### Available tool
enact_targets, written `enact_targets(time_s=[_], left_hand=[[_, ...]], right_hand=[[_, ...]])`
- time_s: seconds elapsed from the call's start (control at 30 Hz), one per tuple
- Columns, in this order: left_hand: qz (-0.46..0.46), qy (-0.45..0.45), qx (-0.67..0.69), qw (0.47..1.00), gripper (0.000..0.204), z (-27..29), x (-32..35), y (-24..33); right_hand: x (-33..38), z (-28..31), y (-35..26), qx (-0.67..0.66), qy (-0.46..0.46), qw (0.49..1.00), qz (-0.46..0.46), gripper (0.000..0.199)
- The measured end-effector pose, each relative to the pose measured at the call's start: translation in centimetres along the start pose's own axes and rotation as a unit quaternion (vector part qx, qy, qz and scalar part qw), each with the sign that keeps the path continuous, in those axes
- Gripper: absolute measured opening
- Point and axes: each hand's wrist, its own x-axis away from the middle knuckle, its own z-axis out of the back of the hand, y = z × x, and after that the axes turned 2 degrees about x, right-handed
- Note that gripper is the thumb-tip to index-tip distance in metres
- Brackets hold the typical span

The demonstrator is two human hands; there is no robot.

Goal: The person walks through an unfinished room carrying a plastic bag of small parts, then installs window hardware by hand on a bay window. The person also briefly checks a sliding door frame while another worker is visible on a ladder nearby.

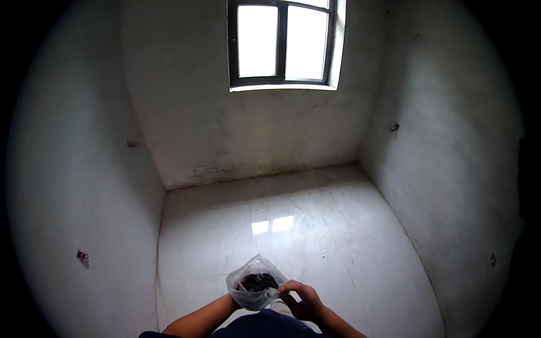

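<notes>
A clear plastic bag [256, 302] is held up in front of my body with its mouth spread toward me. Inside it lies a bunch of small dark pieces [258, 282], whose kind I cannot make out. My left hand [233, 302] holds the bag from its left side, and its fingers are hidden behind the plastic. At the right edge of the bag's mouth, my right hand [304, 299] pinches the rim between thumb and fingers.
Pale floor tiles [208, 236] with dirt marks run up to bare plastered walls. A dark-framed window [282, 42] is in the far wall. Wires poke from the left wall [83, 257] and the right wall [394, 128]. A small dark speck [324, 257] lies on the floor.
</notes>
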Motion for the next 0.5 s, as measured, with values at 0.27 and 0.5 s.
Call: enact_targets(time_s=[0.27, 0.5], left_hand=[[0.012, 0.276, 0.242, 0.930, 0.087, -1.2, 9.4, 3.8], [-0.007, 0.322, 0.132, 0.937, 0.091, 5.2, -3.0, 15.4]], right_hand=[[-7.0, -4.2, -5.9, -0.196, -0.033, 0.979, -0.048, 0.027], [-20.8, -2.8, 9.4, -0.222, -0.048, 0.971, -0.076, 0.027]])
